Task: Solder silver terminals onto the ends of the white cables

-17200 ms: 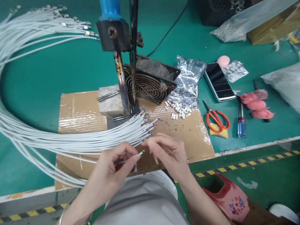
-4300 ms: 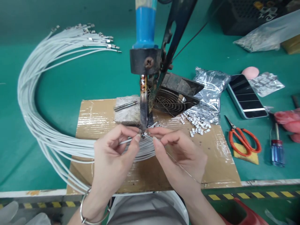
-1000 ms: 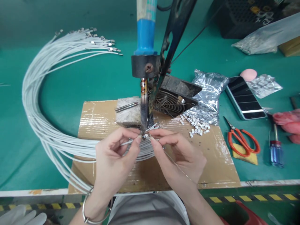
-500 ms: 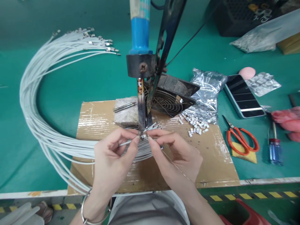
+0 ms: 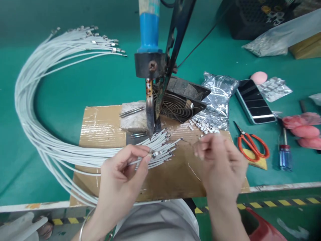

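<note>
My left hand [image 5: 125, 174] pinches a white cable by its end, where a small metal terminal [image 5: 157, 153] sticks out past the fingertips. Just above it, the tip of an upright soldering iron [image 5: 149, 115] points down. Several more white cables [image 5: 100, 152] lie under and behind that hand, their ends fanned on the cardboard. My right hand [image 5: 220, 160] is curled and blurred by motion, in front of a pile of small metal pieces [image 5: 205, 126]. A thin solder wire [image 5: 194, 172] runs out from its thumb side; the grip on it is partly hidden.
A black stand arm [image 5: 175, 43] and a fan [image 5: 179, 103] rise behind the iron, beside a pale block [image 5: 134, 117]. To the right lie a silver bag [image 5: 219, 95], a phone [image 5: 254, 100], orange-handled scissors [image 5: 252, 145] and a screwdriver [image 5: 285, 154].
My right hand has left the cable end and moved right toward the metal pieces, the thin wire shifting with it. My left hand still holds the cable, now slightly lower than the iron tip.
</note>
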A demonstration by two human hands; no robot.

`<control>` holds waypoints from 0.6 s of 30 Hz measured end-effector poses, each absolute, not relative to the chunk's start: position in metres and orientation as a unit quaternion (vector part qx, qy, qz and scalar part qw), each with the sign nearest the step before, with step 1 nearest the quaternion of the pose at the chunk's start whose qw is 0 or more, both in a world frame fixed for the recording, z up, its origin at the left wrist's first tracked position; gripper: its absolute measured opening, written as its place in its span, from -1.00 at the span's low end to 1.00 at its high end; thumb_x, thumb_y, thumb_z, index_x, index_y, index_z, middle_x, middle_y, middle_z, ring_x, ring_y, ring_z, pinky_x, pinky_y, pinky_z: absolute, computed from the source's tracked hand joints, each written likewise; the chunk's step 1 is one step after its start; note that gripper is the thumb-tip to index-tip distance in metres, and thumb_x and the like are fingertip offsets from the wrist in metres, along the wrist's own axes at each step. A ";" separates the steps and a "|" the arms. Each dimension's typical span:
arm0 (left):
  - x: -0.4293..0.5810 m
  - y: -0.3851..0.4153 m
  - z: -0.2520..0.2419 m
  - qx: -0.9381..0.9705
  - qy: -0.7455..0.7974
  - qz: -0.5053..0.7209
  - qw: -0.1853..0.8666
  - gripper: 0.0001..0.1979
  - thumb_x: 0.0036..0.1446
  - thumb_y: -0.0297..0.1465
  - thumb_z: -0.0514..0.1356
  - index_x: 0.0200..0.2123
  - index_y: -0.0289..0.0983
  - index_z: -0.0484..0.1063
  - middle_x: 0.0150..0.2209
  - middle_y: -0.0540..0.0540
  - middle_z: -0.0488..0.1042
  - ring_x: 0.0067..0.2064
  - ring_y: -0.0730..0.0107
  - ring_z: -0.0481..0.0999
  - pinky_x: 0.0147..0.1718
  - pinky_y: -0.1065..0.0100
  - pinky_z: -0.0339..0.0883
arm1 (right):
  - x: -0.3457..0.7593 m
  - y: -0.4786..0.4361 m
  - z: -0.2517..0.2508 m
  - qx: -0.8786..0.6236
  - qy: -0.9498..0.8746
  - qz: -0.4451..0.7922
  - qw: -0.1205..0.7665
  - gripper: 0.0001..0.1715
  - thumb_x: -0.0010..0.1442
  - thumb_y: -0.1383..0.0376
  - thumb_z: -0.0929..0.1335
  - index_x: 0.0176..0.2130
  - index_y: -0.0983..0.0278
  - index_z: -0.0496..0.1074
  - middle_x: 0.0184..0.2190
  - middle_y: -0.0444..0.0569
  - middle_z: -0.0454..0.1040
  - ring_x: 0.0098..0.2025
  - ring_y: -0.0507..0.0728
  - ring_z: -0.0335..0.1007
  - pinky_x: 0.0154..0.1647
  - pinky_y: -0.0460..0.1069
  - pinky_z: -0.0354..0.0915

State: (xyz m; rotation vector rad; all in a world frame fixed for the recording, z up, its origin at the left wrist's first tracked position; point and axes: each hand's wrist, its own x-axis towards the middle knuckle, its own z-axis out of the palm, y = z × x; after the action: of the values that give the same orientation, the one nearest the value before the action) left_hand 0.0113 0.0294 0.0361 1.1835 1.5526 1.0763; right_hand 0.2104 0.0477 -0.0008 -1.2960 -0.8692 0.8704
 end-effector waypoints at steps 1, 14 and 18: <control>0.010 0.024 0.037 0.486 0.618 0.421 0.452 -0.86 0.25 -0.51 0.38 -0.36 -0.17 0.64 -0.30 -0.02 0.75 -0.33 0.42 0.71 -0.38 0.56 0.53 | 0.224 0.049 -0.003 -0.548 -0.358 0.397 0.644 -0.63 0.47 0.04 0.46 -0.27 0.21 0.68 -0.46 -0.10 0.57 -0.43 0.09 0.50 -0.35 0.01 0.43; -0.029 -0.045 -0.004 0.687 0.585 0.287 0.320 -0.62 0.39 -0.57 0.31 0.19 -0.14 0.59 -0.12 -0.04 0.57 -0.32 0.47 0.62 -0.24 0.46 0.59 | 0.271 0.037 -0.043 -0.654 -0.471 0.258 0.533 -0.27 0.57 -0.20 0.24 -0.19 0.26 0.67 -0.23 0.12 0.76 -0.12 0.32 0.75 -0.05 0.25 0.59; -0.018 -0.035 -0.012 0.765 0.567 0.262 0.156 -0.74 0.49 -0.56 0.22 0.17 -0.28 0.53 -0.08 -0.08 0.49 -0.34 0.48 0.58 -0.30 0.47 0.52 | 0.270 0.032 -0.043 -0.649 -0.475 0.255 0.537 -0.28 0.57 -0.19 0.26 -0.23 0.26 0.69 -0.26 0.10 0.76 -0.15 0.31 0.75 -0.09 0.22 0.59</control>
State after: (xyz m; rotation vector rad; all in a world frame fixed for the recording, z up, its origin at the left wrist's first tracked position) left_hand -0.0181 -0.0347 -0.0124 2.1899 1.6248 0.7499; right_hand 0.2699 0.0318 -0.0427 -1.5437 -1.1296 0.6079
